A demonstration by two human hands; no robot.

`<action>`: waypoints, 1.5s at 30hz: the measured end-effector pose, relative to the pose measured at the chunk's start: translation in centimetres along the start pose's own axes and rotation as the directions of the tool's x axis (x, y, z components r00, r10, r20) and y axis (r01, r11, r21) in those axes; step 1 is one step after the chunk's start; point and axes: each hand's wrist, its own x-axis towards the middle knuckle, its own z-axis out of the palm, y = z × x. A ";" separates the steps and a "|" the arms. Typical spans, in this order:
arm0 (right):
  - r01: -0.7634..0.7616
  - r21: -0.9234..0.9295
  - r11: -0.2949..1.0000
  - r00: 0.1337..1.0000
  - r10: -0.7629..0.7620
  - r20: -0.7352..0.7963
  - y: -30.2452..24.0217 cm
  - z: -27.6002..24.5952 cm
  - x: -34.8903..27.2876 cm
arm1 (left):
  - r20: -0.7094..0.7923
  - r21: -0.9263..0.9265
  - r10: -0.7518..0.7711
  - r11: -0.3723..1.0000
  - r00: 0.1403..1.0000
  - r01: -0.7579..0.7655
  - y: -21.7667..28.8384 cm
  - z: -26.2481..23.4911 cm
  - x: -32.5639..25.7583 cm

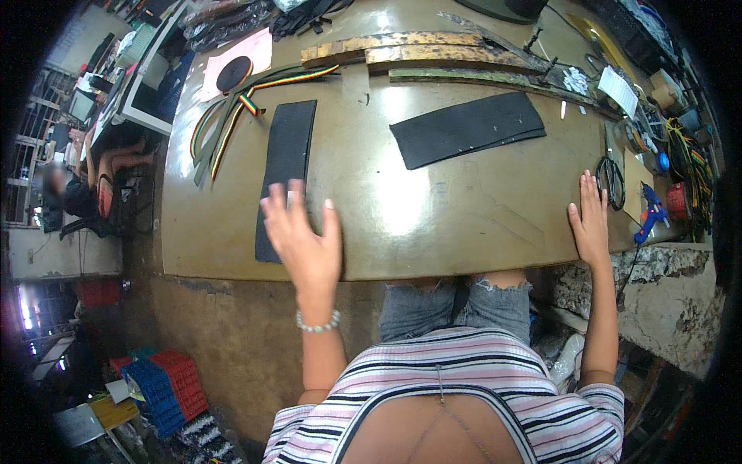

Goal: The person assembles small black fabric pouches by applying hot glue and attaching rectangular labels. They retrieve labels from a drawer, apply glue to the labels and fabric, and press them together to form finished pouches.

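Here the narrow black strip (286, 174) runs from twelve to six o'clock on the counter (433, 209), directly under the fingertips of the open, empty left hand (303, 232), while the right hand (591, 220) rests flat and empty, well apart at three o'clock.

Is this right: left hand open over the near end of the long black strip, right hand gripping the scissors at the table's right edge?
Not quite. The head view shows the right hand lying flat and empty on the table, with the scissors beside its fingertips, not gripped. The left hand is open over the near end of the long black strip, as stated.
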 end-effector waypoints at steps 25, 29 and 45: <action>-0.094 0.404 0.910 0.761 0.328 -0.560 -0.4 1.7 -9.1 | 0.536 -0.054 0.535 0.793 0.653 -0.606 13.2 0.7 -7.5; -0.287 0.486 0.826 0.659 0.538 -0.525 3.7 1.3 -11.3 | 0.714 0.126 0.324 0.812 0.621 -0.569 13.8 1.0 -6.0; -0.136 0.924 0.356 0.473 0.843 -0.256 15.8 1.4 -4.7 | 0.087 -0.653 0.851 0.441 0.518 -0.616 34.6 13.2 -6.1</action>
